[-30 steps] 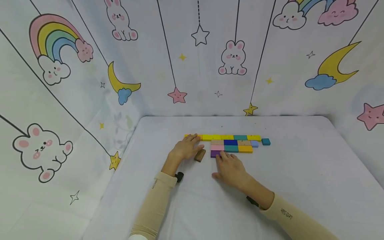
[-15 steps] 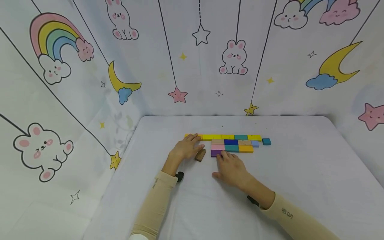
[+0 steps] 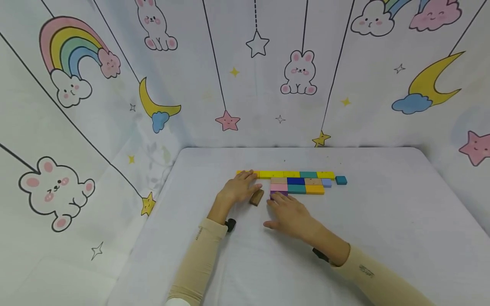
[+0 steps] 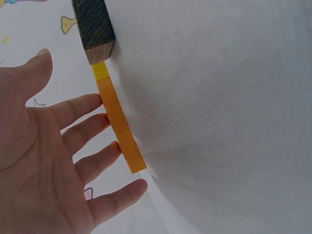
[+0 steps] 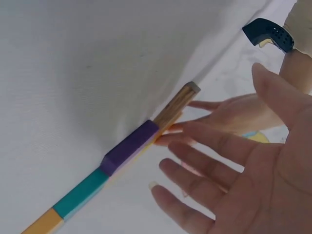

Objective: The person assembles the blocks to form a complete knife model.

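My left hand (image 3: 238, 190) touches the orange block (image 4: 121, 127) at the left end of the back row with its fingertips, its fingers extended. Beside its thumb lies a brown wooden block (image 3: 257, 197), set at an angle and apart from the rows. My right hand (image 3: 292, 216) hovers or rests at the near side of the purple block (image 3: 278, 193), partly covering it in the head view. In the right wrist view its fingers are spread and hold nothing; the purple block (image 5: 129, 146) lies just beyond them. Whether the fingertips touch it I cannot tell.
The back row has yellow blocks (image 3: 272, 174) and a teal block (image 3: 308, 174). Before it lie tan, dark blue (image 3: 295, 181), pink (image 3: 278, 187), teal and orange (image 3: 314, 190) blocks. A light blue block (image 3: 326, 182) and a loose teal block (image 3: 341, 180) are at the right.
My right hand has shifted slightly left, its fingers now covering more of the purple block's near side. My left hand stays at the orange block.
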### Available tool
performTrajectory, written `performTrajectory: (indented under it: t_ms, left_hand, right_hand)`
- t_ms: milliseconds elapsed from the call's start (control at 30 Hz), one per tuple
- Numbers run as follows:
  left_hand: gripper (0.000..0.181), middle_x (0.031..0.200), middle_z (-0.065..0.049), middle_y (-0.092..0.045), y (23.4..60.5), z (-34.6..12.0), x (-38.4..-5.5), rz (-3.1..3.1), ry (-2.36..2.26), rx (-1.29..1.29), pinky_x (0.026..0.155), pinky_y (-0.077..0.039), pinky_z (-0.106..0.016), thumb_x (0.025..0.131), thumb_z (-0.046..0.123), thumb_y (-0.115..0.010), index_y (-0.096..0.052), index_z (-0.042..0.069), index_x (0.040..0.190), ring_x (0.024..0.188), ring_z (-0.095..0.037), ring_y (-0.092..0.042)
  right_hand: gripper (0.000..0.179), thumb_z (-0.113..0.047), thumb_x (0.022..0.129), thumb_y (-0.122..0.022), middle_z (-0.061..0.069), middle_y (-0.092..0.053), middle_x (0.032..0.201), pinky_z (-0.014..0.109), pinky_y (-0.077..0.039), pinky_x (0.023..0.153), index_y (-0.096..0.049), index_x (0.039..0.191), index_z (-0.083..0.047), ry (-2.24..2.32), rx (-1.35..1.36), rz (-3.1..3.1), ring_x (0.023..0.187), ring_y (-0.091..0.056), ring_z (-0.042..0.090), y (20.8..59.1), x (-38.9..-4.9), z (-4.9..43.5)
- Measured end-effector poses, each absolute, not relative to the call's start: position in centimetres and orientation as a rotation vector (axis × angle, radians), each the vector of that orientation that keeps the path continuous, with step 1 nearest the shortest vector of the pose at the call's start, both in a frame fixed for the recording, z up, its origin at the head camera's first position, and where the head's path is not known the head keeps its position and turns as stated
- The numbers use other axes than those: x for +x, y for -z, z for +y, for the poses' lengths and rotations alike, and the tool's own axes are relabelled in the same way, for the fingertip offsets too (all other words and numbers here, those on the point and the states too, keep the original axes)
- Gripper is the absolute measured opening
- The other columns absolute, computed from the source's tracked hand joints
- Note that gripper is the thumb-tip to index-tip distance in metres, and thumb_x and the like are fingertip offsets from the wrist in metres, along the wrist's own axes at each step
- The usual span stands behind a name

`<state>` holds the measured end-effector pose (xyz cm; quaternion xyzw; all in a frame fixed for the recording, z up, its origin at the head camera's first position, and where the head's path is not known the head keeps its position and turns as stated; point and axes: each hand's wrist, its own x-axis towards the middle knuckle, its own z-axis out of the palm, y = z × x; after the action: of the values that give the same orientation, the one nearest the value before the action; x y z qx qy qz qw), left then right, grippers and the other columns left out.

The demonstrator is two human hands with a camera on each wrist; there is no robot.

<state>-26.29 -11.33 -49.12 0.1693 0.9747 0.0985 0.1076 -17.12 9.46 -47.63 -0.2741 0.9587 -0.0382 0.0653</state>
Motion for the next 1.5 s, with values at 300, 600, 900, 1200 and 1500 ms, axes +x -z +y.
performTrajectory:
  t_ms: [300, 600, 900, 1200, 1500]
  left_hand:
    - [0.067, 0.172, -0.004, -0.026, 49.0, -11.4, -26.4, 2.861, -0.284, 0.489, 0.123, -0.032, -0.056, 0.110, 0.057, -0.037, -0.037, 0.017, 0.164, 0.159, -0.029, -0.023]
    - [0.067, 0.172, -0.004, -0.026, 49.3, -11.4, -26.5, 2.856, -0.279, 0.508, 0.122, -0.034, -0.056, 0.110, 0.057, -0.037, -0.038, 0.017, 0.163, 0.159, -0.029, -0.023]
    - [0.065, 0.172, -0.005, -0.027, 49.3, -11.4, -26.3, 2.861, -0.293, 0.506, 0.121, -0.034, -0.057, 0.111, 0.055, -0.038, -0.038, 0.017, 0.163, 0.159, -0.029, -0.023]
    - [0.065, 0.173, -0.003, -0.025, 49.5, -11.4, -26.5, 2.861, -0.265, 0.513, 0.122, -0.033, -0.056, 0.111, 0.057, -0.036, -0.036, 0.018, 0.164, 0.159, -0.028, -0.021]
    - [0.064, 0.172, -0.005, -0.027, 49.2, -11.4, -26.1, 2.866, -0.283, 0.506, 0.123, -0.032, -0.056, 0.111, 0.055, -0.037, -0.038, 0.018, 0.163, 0.159, -0.029, -0.022]
  right_hand:
    - [0.077, -0.060, 0.095, -0.069, 0.009, -0.048, 0.160, 0.053, -0.034, 0.122, -0.055, 0.152, -0.009, 0.100, -0.930, 2.823, 0.152, -0.039, 0.031, 47.3, -17.6, 8.2]
    - [0.080, -0.058, 0.096, -0.069, 0.009, -0.043, 0.164, 0.055, -0.035, 0.121, -0.048, 0.158, -0.012, 0.089, -0.960, 2.790, 0.152, -0.037, 0.034, 47.9, -18.2, 7.6]
    - [0.077, -0.057, 0.096, -0.070, 0.007, -0.047, 0.162, 0.058, -0.037, 0.120, -0.051, 0.156, -0.014, 0.055, -1.013, 2.830, 0.151, -0.040, 0.036, 48.4, -18.3, 7.7]
    - [0.075, -0.057, 0.094, -0.071, 0.008, -0.051, 0.158, 0.058, -0.040, 0.118, -0.055, 0.153, -0.014, -0.016, -1.045, 2.875, 0.149, -0.042, 0.035, 48.5, -17.7, 7.7]
    - [0.074, -0.059, 0.092, -0.074, 0.007, -0.052, 0.157, 0.058, -0.039, 0.118, -0.059, 0.150, -0.015, -0.059, -1.022, 2.878, 0.148, -0.044, 0.035, 48.6, -16.7, 7.5]
